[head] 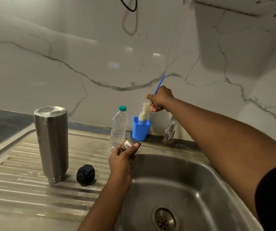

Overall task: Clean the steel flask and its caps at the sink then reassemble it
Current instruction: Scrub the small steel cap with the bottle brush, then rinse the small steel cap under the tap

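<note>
Right hand (160,99): fingers curled round the thin blue plastic handle of the brush (144,112), just above its bristles.
Brush: fluffy, cream-coloured head hanging down from the hand, its tip inside the rim of the blue cup (140,130).
Blue cup: smooth plastic, tapered, directly under the right hand, against the wall.
Left hand (119,162): nearer the body than the right; thumb and fingers grip the steel cap (130,145).
Steel cap: short brushed-metal cylinder with a dark lining, held tilted over the near-left rim of the sink (200,189).
Step in hand: likely the cap scrub, with brush and cap not yet brought together; whether the brush is leaving or entering the cup cannot be told.
Next move: bring the bristles down to the cap's open side over the basin; the slick metal calls for a firm hold.
Black cap (85,175): round, ridged plastic, just left of the left hand.
Flask (51,144): tall brushed-steel cylinder further left, upright, seemingly mouth down.
Drainboard (17,189): ribbed steel, wet-streaked, under both.
Water bottle (118,129): clear, ribbed, green-capped, beyond the left hand.
Tap (170,130): metal, below the right wrist.
</note>
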A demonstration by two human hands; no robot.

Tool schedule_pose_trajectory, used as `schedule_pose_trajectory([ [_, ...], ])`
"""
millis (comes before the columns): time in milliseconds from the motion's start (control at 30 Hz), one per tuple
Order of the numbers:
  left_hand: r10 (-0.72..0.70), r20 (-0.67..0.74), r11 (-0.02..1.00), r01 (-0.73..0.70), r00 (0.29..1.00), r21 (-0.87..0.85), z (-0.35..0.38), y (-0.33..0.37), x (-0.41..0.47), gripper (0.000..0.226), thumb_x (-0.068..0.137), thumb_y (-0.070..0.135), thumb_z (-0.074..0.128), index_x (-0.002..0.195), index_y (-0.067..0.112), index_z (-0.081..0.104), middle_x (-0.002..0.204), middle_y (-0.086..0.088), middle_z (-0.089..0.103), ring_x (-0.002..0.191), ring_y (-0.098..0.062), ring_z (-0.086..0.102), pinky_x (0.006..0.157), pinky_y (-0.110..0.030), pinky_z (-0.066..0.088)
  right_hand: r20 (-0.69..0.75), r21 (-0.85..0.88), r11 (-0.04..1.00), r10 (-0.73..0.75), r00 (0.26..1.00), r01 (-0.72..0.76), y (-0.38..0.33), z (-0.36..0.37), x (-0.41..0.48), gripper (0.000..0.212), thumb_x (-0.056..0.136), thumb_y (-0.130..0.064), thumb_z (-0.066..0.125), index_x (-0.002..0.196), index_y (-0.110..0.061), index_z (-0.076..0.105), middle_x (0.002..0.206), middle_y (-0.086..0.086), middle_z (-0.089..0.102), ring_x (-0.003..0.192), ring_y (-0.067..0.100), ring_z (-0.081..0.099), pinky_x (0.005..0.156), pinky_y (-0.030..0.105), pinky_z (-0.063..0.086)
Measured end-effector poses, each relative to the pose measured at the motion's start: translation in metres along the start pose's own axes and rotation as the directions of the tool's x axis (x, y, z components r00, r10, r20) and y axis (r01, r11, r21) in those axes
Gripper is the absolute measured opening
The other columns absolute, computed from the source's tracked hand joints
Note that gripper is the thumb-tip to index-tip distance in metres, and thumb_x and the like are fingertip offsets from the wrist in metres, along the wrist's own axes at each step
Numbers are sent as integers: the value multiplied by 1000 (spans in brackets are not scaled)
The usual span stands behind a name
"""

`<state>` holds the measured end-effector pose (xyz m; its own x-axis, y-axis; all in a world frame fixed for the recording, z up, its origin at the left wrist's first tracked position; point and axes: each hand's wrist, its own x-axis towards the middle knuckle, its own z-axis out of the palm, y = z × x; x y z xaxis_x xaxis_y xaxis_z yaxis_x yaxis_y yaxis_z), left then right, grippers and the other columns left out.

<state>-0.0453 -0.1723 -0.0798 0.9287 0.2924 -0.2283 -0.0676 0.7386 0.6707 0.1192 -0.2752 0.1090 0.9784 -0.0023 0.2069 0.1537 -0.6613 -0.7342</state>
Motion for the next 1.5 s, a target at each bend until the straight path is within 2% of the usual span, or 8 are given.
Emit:
schedule_pose_trajectory([
  [467,7,24,999,-8,1000,51,0,-2,-3,50,76,7,88,124,9,71,115,-15,77,110,-28,73,103,-43,57,20,71,997,20,1000,-21,-11,-33,-17,34,90,-21,82,100,9,70,87,23,76,53,20,72,48,23,56],
  [633,37,65,990,-46,997,131,2,-4,-11,61,62,26,90,119,11,74,113,-12,78,110,-26,73,101,-41,57,86,149,979,-155,984,141,-22,-67,-79,26,94,-18,77,98,7,72,84,22,78,65,24,76,60,27,62],
  [800,-4,136,977,-25,991,212,13,-8,-22,38,82,15,84,117,8,72,116,-16,75,103,-24,70,99,-40,53,99,-12,963,-266,959,268,42,-55,-155,8,88,-18,80,88,-13,74,77,0,77,72,14,76,73,29,62],
  [1000,-61,285,923,-55,957,380,30,-24,-36,47,75,22,88,115,4,72,104,-18,79,104,-37,75,100,-51,56,193,-16,989,-140,971,146,146,-17,-204,83,74,-40,90,147,-37,49,143,-13,56,123,9,57,104,37,54],
  [1100,-75,341,866,-108,937,489,46,-34,-40,47,79,22,89,120,6,70,103,-12,81,98,-28,78,90,-43,62,63,85,989,-124,990,119,169,-5,-211,81,76,-40,90,146,-37,50,129,-24,57,113,-2,58,101,27,53],
  [1300,-12,465,617,-359,885,700,79,-45,-23,44,77,48,87,109,22,73,95,1,79,85,-9,76,70,-22,60,-130,405,912,-13,991,65,193,9,-205,59,85,-30,84,138,-33,59,122,-13,72,109,2,70,92,29,61],
  [1433,96,443,478,-432,891,765,103,-50,20,32,97,50,67,106,19,74,94,-2,77,91,-20,74,89,-42,63,-183,542,840,150,972,-28,204,10,-198,56,87,-28,83,135,-34,55,121,-12,66,108,3,64,78,16,49],
  [1500,121,464,387,-472,878,792,115,-53,44,32,101,40,66,125,20,70,106,1,74,97,-13,71,89,-34,60,-167,592,804,196,966,-61,212,9,-194,56,87,-26,83,134,-34,54,118,-14,65,106,-1,61,75,13,46],
])
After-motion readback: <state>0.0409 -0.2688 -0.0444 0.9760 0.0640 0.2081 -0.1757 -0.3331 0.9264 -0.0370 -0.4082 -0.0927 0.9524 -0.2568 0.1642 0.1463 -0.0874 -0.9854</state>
